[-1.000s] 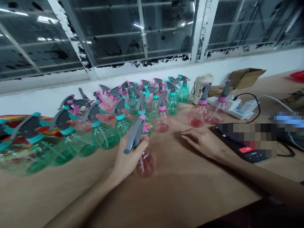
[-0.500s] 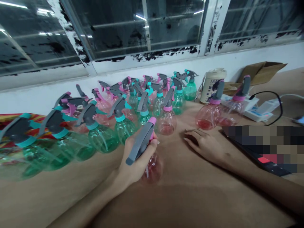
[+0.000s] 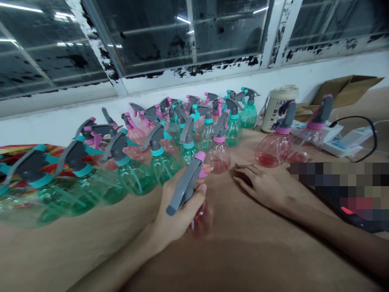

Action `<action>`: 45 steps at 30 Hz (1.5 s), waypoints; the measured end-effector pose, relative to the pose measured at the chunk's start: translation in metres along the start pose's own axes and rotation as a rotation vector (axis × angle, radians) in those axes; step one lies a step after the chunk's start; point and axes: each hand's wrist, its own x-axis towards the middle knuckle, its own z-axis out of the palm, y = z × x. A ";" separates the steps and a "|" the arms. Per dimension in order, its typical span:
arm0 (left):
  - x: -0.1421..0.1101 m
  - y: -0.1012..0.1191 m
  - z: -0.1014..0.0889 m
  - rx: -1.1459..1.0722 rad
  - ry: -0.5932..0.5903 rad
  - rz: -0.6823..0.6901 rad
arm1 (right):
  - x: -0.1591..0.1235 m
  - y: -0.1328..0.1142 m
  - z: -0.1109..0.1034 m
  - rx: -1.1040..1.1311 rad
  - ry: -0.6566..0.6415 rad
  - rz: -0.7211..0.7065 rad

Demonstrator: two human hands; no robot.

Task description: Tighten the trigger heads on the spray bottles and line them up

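My left hand (image 3: pixel 179 202) is wrapped round the neck of a pink spray bottle (image 3: pixel 201 221) with a grey head and pink nozzle. The bottle stands on the wooden table, some reddish liquid inside. Its pink trigger shows near my fingertips. Flat on the tabletop to the right lies my right hand (image 3: pixel 259 184), fingers stretched out and holding nothing. Just beyond my hands stands another pink spray bottle (image 3: pixel 219 156). A green spray bottle (image 3: pixel 165 166) is close behind my left hand.
Several green and pink spray bottles crowd the table's left and back. At right are two pink spray bottles (image 3: pixel 270 150), a cream cup (image 3: pixel 275 109), a power strip (image 3: pixel 340 146) with cables, a cardboard box (image 3: pixel 343 91) and a partly blurred dark device (image 3: pixel 334 205). Windows line the wall behind.
The view has shifted slightly, so most things sit a little further right. My left fingers reach further out and more of the pink trigger shows. My right hand stays resting on the table.
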 end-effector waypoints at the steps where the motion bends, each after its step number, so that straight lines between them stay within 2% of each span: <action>1: 0.000 0.000 0.000 0.000 -0.017 0.023 | 0.000 0.001 0.000 0.009 -0.006 0.006; 15: -0.002 -0.002 0.000 0.014 -0.024 0.074 | -0.011 -0.001 0.003 0.062 -0.050 0.044; 23: 0.001 0.000 -0.004 0.012 -0.074 0.020 | -0.015 0.000 0.001 0.058 -0.097 0.006; 29: 0.003 0.003 -0.005 -0.083 -0.164 -0.027 | -0.017 0.004 0.002 0.043 -0.093 -0.032; 34: 0.005 -0.001 -0.004 -0.049 -0.071 -0.077 | -0.012 -0.001 -0.013 -0.021 -0.113 -0.058; 37: 0.005 -0.003 -0.002 -0.024 -0.023 -0.041 | -0.010 -0.003 -0.021 -0.040 -0.130 -0.113; 41: 0.004 -0.005 0.001 0.091 0.008 0.021 | -0.010 -0.001 -0.022 -0.052 -0.125 -0.117; 45: 0.002 -0.006 0.003 0.121 0.007 0.012 | -0.012 0.004 -0.019 -0.042 -0.136 -0.133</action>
